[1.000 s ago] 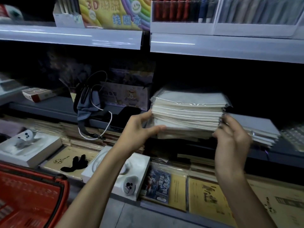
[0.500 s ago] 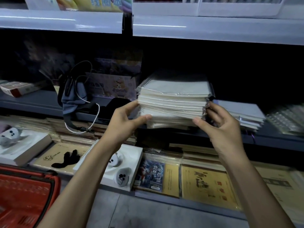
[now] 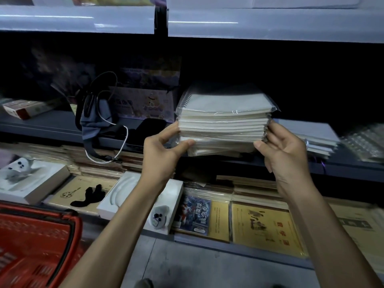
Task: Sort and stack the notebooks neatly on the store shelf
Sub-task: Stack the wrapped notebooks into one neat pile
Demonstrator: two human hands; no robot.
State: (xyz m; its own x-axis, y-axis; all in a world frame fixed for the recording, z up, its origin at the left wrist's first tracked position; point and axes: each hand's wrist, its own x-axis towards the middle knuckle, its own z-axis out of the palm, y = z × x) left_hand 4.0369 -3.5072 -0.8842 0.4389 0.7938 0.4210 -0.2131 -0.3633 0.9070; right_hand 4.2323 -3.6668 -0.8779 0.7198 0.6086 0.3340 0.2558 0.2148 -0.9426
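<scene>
A tall stack of white spiral notebooks (image 3: 223,121) in clear plastic wrap sits on the dark middle shelf (image 3: 52,126). My left hand (image 3: 164,150) grips the stack's lower left corner, thumb on its front edge and fingers against the side. At the right end, my right hand (image 3: 284,148) curls its fingers against the stack, thumb under the front edge. A lower stack of grey-covered notebooks (image 3: 313,138) lies on the same shelf just to the right.
A grey pouch with a white cord (image 3: 97,119) hangs at the shelf's left, with a printed box (image 3: 143,104) behind it. Below lie yellow copybooks (image 3: 264,225), white boxes (image 3: 27,179) and a red shopping basket (image 3: 35,244). An upper shelf edge (image 3: 270,23) overhangs.
The view has drifted up and closer. My right hand has slid down the stack's right end, its thumb now under the front edge. The left hand keeps its hold.
</scene>
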